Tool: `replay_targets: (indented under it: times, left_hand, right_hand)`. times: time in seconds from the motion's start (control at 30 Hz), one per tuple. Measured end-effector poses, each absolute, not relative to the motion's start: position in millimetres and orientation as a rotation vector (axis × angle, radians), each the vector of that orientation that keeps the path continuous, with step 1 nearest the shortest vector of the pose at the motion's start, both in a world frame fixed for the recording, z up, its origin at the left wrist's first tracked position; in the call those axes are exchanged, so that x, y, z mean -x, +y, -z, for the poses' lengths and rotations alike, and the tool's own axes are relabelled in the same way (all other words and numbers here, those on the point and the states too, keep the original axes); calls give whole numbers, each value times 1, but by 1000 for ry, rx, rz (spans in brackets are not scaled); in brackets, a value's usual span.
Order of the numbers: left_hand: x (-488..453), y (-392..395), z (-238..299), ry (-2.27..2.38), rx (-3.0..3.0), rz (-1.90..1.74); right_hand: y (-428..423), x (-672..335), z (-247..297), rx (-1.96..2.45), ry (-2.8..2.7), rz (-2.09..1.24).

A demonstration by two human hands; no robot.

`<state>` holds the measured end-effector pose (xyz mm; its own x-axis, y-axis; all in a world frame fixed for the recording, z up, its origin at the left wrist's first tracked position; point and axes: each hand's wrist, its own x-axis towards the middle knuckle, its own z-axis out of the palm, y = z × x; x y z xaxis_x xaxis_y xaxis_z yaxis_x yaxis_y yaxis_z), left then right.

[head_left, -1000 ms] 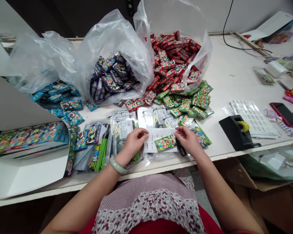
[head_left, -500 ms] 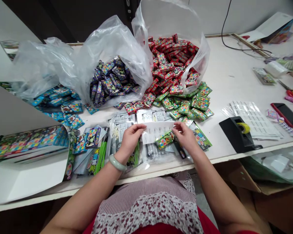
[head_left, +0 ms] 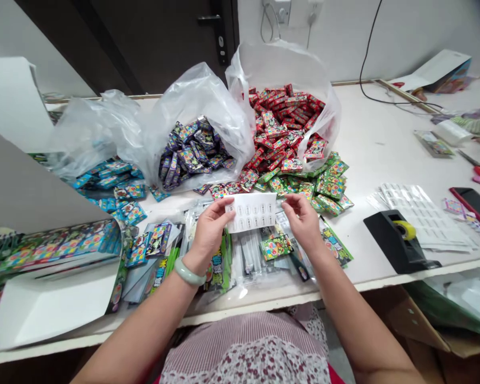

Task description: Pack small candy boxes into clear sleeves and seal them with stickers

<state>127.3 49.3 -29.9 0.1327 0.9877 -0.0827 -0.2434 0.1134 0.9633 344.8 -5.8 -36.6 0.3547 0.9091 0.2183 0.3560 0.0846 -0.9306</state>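
My left hand pinches the left edge of a white sheet of round stickers, with small printed circles in rows. Just off the sheet's right edge, my right hand has thumb and forefinger drawn together; what sits at the fingertips is too small to make out. Under the hands lie clear plastic packets with printed inserts. A green candy packet rests on them below my right hand, beside a dark pen-like object.
Behind are plastic bags of purple packets and red packets, with green packets and blue packets alongside. A display box stands left. To the right are a tape dispenser, sticker sheets and a phone.
My right hand has let go of the sheet's right side and moved slightly away. The sheet has tilted up, showing more sticker rows. The camera view has shifted upward.
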Motion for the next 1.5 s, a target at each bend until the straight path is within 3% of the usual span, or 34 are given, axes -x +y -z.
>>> replay_targets:
  times: [0.17,0.33,0.57,0.8,1.2,1.5]
  left_hand:
    - [-121,45,18,959,-801,-1159]
    - [-112,41,10,934,-697,-1120]
    - [-104,35,11,954,-667,-1119]
    - [-101,28,21,978,-846,-1107]
    - [-97,21,10,990,-1011,-1011]
    - [-91,11,-2,1109,-1823,-1204]
  right_hand:
    - [-4,-337,42,1458,-1066,-615]
    - [-1,-326,46,1310,-910,-1032]
    - [-5,-318,37,1177,-769,-1242]
    - [-13,-319,34,1224,-1035,-983]
    - [-29,-321,18,1338,-978,-1015]
    - [-45,-329,2,1452,-1391,-761]
